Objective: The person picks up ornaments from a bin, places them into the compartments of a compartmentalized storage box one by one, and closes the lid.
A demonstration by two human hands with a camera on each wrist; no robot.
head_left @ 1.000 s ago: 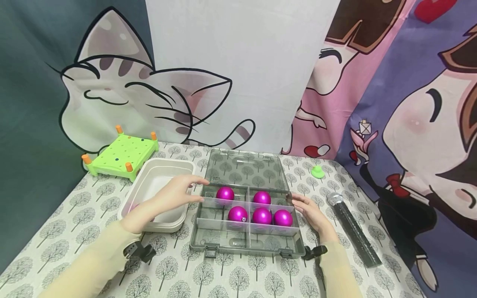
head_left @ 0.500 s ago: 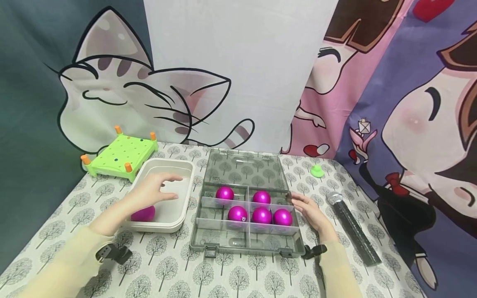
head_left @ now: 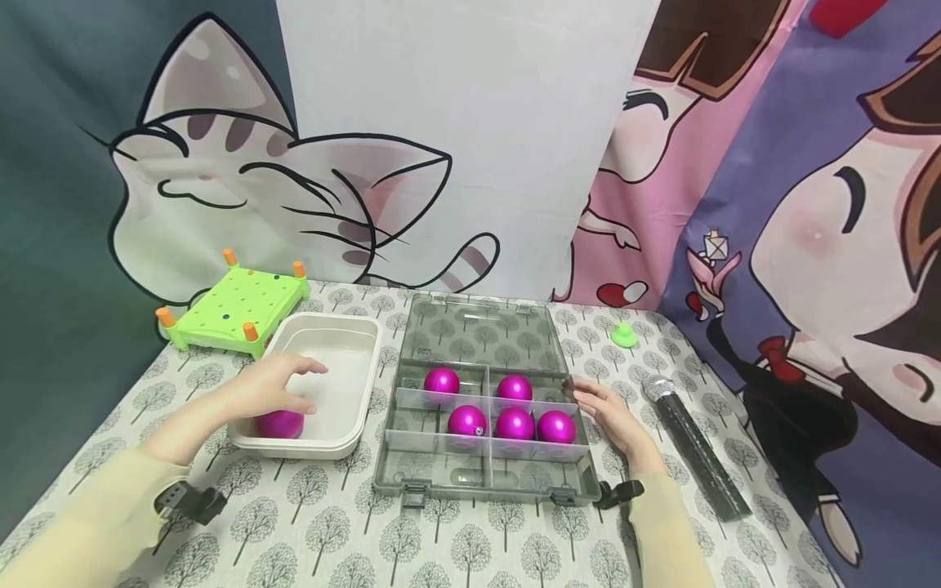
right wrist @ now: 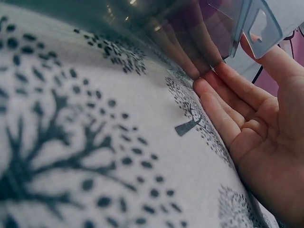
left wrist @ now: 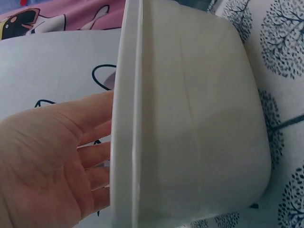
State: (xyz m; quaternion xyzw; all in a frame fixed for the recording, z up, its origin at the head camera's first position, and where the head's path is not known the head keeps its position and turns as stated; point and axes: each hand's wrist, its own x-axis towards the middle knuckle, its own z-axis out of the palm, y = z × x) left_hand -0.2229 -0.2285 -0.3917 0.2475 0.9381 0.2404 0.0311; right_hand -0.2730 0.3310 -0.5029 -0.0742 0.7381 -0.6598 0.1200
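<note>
My left hand (head_left: pixel 260 388) hovers over the white plastic basin (head_left: pixel 375 367), fingers and thumb apart with nothing between them. Under it a shiny magenta ball (head_left: pixel 279 425) lies in the basin's near left corner, partly covered by the hand. In the left wrist view, the basin wall (left wrist: pixel 204 118) hides the fingertips. My right hand (head_left: pixel 610 412) rests its extended fingers against the right side of a transparent grey divided case (head_left: pixel 434 469). Several magenta balls (head_left: pixel 466 420) sit in its back and middle compartments; the middle-left one shows a small metal cap. The front compartments hold no balls.
The case's see-through lid (head_left: pixel 481 331) lies folded back behind it. A green toy table (head_left: pixel 238 306) with orange feet stands behind the basin at left. Right of the case lie a microphone (head_left: pixel 694 445) and, farther back, a small green toy (head_left: pixel 623 335). A printed curtain (head_left: pixel 470 147) hangs behind.
My left hand has moved left from the case's left edge to over the basin, above the ball there. My right hand stays at the case, and the balls in it have not moved.
</note>
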